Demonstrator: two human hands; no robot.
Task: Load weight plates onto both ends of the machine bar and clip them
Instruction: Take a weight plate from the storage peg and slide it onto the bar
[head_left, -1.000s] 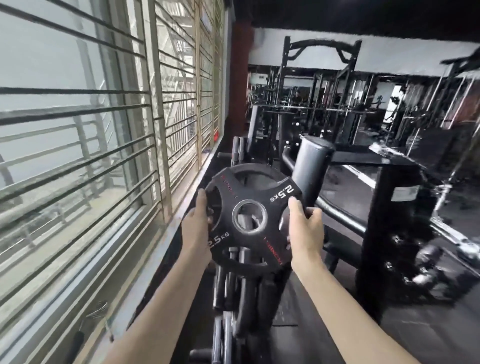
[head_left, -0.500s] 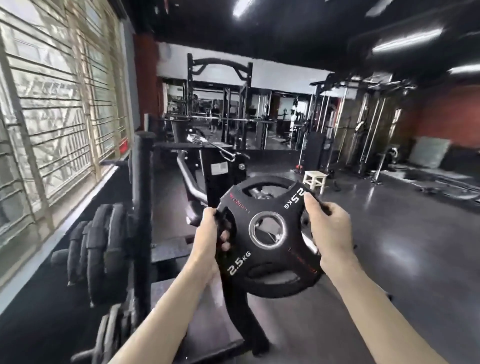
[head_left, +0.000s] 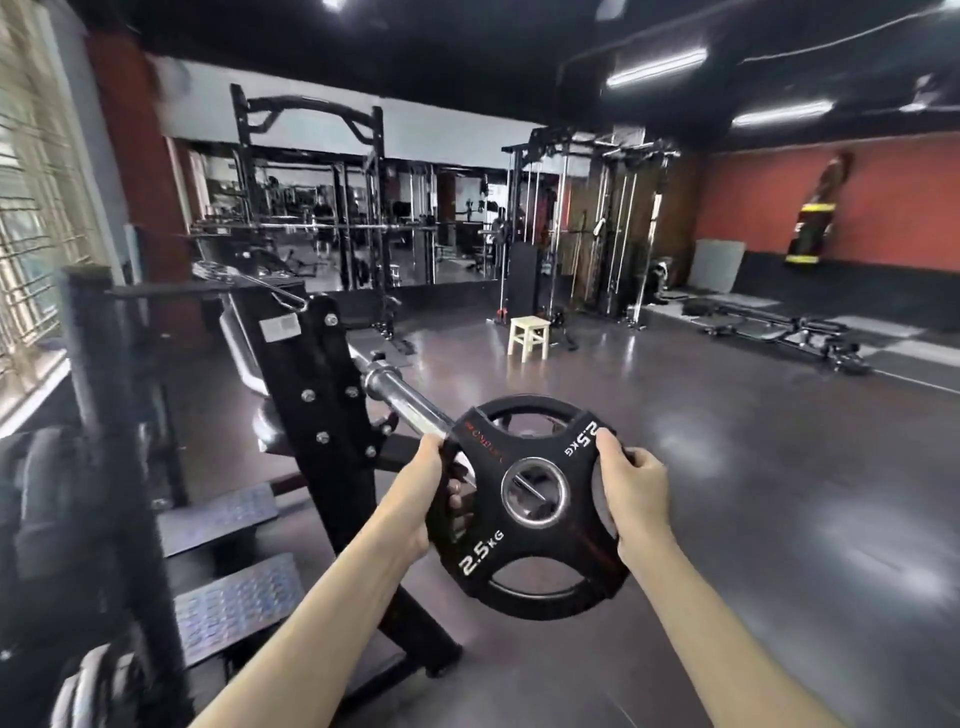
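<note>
Fingers (head_left: 456, 488) of my left hand (head_left: 415, 493) curl through a cutout of the plate (head_left: 530, 506), clamped on its left rim; right hand (head_left: 631, 493) grips the right rim, thumb on the face. Plate's a black 2.5 kg, held upright in mid-air w/ its hole lined up w/ the chrome bar (head_left: 402, 397) end, just in front of it; can't tell if they touch. Bar sticks out of the black rack (head_left: 311, 395). Stool (head_left: 530, 335) stands well beyond on the floor (head_left: 779, 467).
</note>
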